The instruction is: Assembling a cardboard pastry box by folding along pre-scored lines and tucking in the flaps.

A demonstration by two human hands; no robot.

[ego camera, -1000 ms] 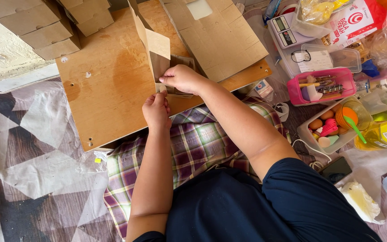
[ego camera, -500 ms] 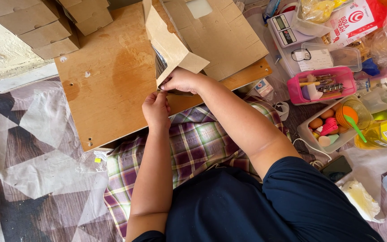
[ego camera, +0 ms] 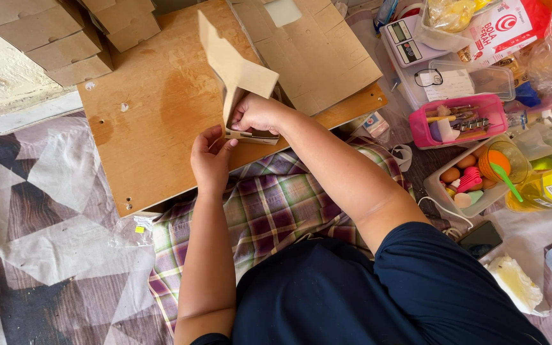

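Right hand (ego camera: 257,114) closed on folded cardboard box (ego camera: 237,70), flap upright. Left hand (ego camera: 211,158) pinches box's lower edge. Both over plywood board (ego camera: 154,96).

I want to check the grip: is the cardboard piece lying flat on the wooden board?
No, the cardboard piece stands raised, held by both hands above the wooden board.

Wooden board (ego camera: 154,121) on patterned floor mat (ego camera: 39,255), flat cardboard sheet (ego camera: 317,51) at its far right corner, folded box (ego camera: 241,83) near its front edge
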